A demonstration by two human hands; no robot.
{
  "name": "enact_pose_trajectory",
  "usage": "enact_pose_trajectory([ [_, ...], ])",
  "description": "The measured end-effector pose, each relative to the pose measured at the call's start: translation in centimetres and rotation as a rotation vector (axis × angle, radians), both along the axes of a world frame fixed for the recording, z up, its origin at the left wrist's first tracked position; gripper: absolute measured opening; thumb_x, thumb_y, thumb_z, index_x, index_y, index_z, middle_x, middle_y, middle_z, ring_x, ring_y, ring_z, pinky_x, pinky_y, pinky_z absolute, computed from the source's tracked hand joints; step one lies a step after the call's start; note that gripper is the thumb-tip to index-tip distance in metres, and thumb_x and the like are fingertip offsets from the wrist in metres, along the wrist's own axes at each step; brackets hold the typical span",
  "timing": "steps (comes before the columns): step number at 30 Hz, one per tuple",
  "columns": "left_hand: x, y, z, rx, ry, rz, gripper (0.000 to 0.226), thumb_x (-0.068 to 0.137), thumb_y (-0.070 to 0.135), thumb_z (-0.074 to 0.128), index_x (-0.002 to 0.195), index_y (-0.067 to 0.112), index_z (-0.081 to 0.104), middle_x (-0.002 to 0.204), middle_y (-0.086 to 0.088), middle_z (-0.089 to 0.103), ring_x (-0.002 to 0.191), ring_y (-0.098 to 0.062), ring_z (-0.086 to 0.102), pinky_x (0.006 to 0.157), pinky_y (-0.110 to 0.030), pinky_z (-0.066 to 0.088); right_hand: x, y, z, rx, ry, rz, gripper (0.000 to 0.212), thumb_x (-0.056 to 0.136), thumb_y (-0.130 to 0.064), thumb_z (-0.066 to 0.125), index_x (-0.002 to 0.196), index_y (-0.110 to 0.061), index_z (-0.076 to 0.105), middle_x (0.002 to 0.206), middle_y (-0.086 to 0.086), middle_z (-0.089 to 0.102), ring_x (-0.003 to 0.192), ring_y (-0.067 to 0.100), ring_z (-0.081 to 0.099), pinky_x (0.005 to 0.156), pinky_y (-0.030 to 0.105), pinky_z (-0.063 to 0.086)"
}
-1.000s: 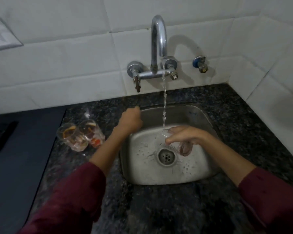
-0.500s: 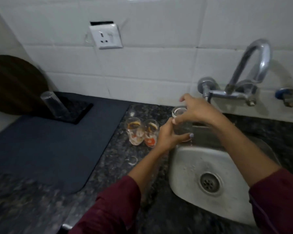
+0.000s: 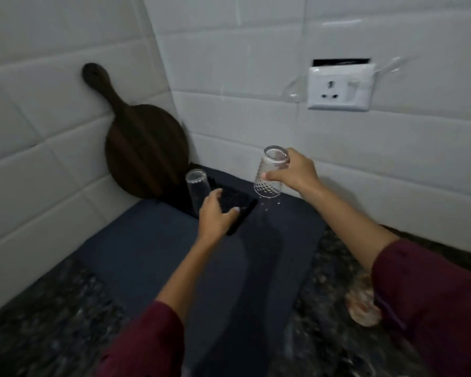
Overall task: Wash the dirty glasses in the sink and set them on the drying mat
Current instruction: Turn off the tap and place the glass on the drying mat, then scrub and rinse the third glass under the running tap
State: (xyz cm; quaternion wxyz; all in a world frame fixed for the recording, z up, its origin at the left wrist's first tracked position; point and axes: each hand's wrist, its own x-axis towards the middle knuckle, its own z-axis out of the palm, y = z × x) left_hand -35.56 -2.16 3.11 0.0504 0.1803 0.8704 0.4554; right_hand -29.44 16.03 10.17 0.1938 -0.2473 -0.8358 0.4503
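Dim indoor light; white wall tiles (image 3: 229, 50) catch a soft sheen. The dark desk (image 3: 52, 322) smears with motion blur, and tile lines bow at the edges.

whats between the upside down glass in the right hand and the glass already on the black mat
In the head view, the left hand and a stretch of the black mat lie between the held glass and the standing glass.

Kitchen corner with tiled walls and a stone counter, dimly lit.
White glossy tiles (image 3: 229, 63) cover both walls, which meet in a corner left of centre. A white socket (image 3: 340, 87) sits on the right wall, with a dark gap just above its plate. A dark round wooden board (image 3: 144, 148) leans upright against the left wall. The counter (image 3: 46, 319) is dark speckled stone.
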Motion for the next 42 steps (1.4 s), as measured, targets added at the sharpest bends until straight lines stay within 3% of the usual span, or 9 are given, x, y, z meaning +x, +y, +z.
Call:
enact_pose_trajectory([
  [7,-9.1,-7.5,-5.5,-0.294,-0.035,0.085,0.064,0.091,0.020,0.061,0.145,0.001,0.032,0.150,-0.019,0.035,0.138,-0.031,0.034,0.110,-0.035,0.029,-15.2,-3.7,-6.1,-0.093,-0.026,0.105,0.062,0.060,-0.020,0.086,0.115,-0.013,0.057,0.115,0.005,0.065,0.099,0.019,0.059,0.081,0.026,0.046],
  [10,-11.2,-8.3,-8.1,-0.415,-0.065,0.059,0.062,0.090,0.025,0.063,0.137,-0.004,0.037,0.144,-0.023,0.038,0.137,-0.037,0.032,0.112,-0.044,0.029,-19.2,-3.7,-8.4,-0.066,-0.065,0.133,0.066,0.059,-0.019,0.086,0.117,-0.012,0.056,0.117,0.007,0.065,0.107,0.023,0.059,0.091,0.033,0.048],
  [13,-12.1,-8.5,-10.0,-0.557,-0.097,0.043,0.073,0.088,0.039,0.063,0.142,-0.001,0.031,0.150,-0.021,0.030,0.142,-0.038,0.023,0.113,-0.054,0.027,-21.4,-3.3,-9.8,-0.082,-0.140,0.169,0.067,0.060,-0.015,0.086,0.119,-0.015,0.055,0.119,0.006,0.064,0.110,0.025,0.057,0.095,0.037,0.047],
  [17,-12.5,-8.3,-11.2,-0.645,-0.103,0.016,0.081,0.090,0.043,0.058,0.149,0.002,0.020,0.157,-0.018,0.018,0.147,-0.035,0.010,0.117,-0.054,0.017,-22.7,-2.8,-10.4,-0.144,-0.161,0.208,0.062,0.062,-0.009,0.084,0.118,-0.015,0.057,0.115,0.003,0.063,0.100,0.018,0.055,0.080,0.025,0.042],
  [23,-12.4,-7.6,-11.1,-0.712,-0.110,0.017,0.080,0.091,0.045,0.056,0.149,0.004,0.019,0.159,-0.019,0.012,0.147,-0.036,0.007,0.118,-0.055,0.013,-23.1,-2.7,-11.5,-0.077,-0.222,0.252,0.067,0.062,-0.013,0.084,0.122,-0.016,0.055,0.121,0.005,0.062,0.109,0.020,0.055,0.084,0.023,0.040],
  [29,-12.2,-7.5,-11.0,-0.723,-0.112,0.026,0.077,0.092,0.044,0.055,0.149,0.005,0.021,0.159,-0.019,0.010,0.147,-0.036,0.006,0.118,-0.055,0.012,-23.0,-2.5,-12.4,-0.016,-0.291,0.280,0.073,0.066,-0.023,0.083,0.128,-0.018,0.045,0.125,0.007,0.060,0.115,0.027,0.054,0.099,0.039,0.044],
  [34,-11.0,-7.4,-10.4,-0.643,-0.148,0.037,0.071,0.091,0.041,0.057,0.143,0.000,0.030,0.152,-0.021,0.026,0.145,-0.038,0.015,0.117,-0.053,0.020,-20.9,-2.8,-11.9,-0.077,-0.270,0.252,0.082,0.070,-0.001,0.075,0.139,-0.013,0.034,0.135,0.012,0.052,0.123,0.028,0.049,0.100,0.036,0.044],
  [39,-5.7,-5.4,-7.0,-0.466,-0.138,-0.051,0.048,0.093,0.037,0.056,0.124,0.001,0.050,0.133,-0.020,0.049,0.128,-0.038,0.042,0.099,-0.037,0.039,-13.3,-1.7,-8.3,-0.210,-0.151,0.209,0.071,0.074,0.006,0.065,0.138,-0.010,0.039,0.134,0.011,0.052,0.122,0.023,0.051,0.100,0.034,0.046],
  [42,-0.3,-2.7,-3.8,-0.342,-0.073,-0.209,0.051,0.095,0.034,0.055,0.138,0.008,0.047,0.141,-0.012,0.050,0.129,-0.029,0.046,0.098,-0.031,0.039,-5.7,-0.4,-5.7,-0.281,-0.075,0.202,0.062,0.076,0.008,0.061,0.133,-0.009,0.045,0.125,0.011,0.057,0.116,0.023,0.056,0.102,0.038,0.046],
])
